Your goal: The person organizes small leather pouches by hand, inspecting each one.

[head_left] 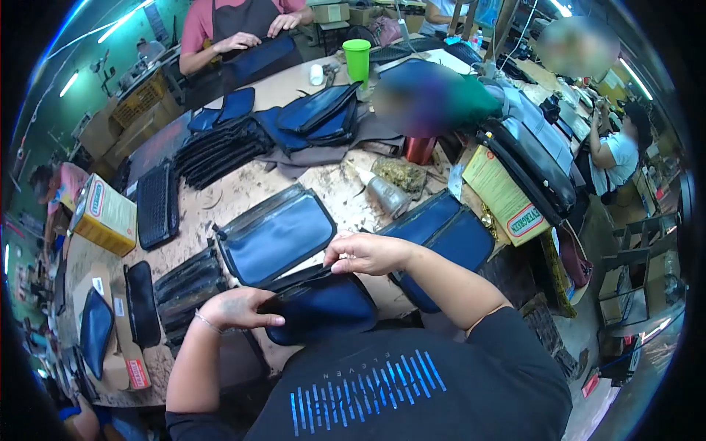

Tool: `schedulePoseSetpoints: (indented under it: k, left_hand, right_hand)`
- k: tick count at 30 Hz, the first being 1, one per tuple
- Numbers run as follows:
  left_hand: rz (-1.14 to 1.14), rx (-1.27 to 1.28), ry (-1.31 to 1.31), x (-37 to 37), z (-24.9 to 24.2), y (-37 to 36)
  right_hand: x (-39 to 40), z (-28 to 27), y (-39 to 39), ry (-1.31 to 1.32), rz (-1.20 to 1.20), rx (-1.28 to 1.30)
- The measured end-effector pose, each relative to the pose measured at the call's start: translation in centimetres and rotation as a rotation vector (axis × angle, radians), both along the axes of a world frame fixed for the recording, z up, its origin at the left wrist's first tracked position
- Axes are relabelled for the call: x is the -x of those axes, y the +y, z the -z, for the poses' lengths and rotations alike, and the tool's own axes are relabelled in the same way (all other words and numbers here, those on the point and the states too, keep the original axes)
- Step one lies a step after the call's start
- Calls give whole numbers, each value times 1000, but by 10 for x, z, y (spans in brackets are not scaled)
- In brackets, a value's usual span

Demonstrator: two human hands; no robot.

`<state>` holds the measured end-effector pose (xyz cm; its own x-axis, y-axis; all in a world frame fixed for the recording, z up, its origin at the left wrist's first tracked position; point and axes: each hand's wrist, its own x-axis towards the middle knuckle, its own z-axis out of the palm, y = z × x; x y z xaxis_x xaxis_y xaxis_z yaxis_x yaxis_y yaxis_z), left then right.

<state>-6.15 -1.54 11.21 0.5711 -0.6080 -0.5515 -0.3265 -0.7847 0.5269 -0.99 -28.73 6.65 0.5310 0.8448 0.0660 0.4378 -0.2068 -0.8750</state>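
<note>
My left hand [239,307] is closed on the left edge of a black leather pouch piece [323,310], its thumb lying on the glossy face. The piece tilts in front of my body. At its upper edge my right hand [368,252] has its fingers pinched together; what they hold, if anything, is too small to make out. Just beyond lies a similar glossy panel [279,237] with black edging, flat on the table. More dark blue panels [441,246] are at the right. A stack of black strips [190,287] lies beside my left hand.
Yellow tins stand left [105,215] and right [504,195]. A cone-shaped container [388,192], a green cup [357,62] and leather stacks [220,151] occupy the worktable [209,198]. Across it, a person's hands [257,35] handle a dark piece; another person leans in at the right.
</note>
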Motion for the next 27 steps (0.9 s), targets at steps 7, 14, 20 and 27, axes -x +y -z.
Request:
schedulePoseSetpoints:
  k: [7, 14, 20, 27]
  left_hand:
    - [-282, -87, -546, 44, 19, -19]
    - [-457, -238, -557, 98, -11, -40]
    - [-449, 377, 104, 53, 25, -8]
    - [-726, 858, 584, 15, 24, -24]
  right_hand:
    - [-5, 8, -2, 215, 12, -16]
    - [-4, -8, 13, 174, -103, -87]
    - [-16, -10, 32, 102, -207, -80]
    - [-19, -18, 28, 103, -175, -63]
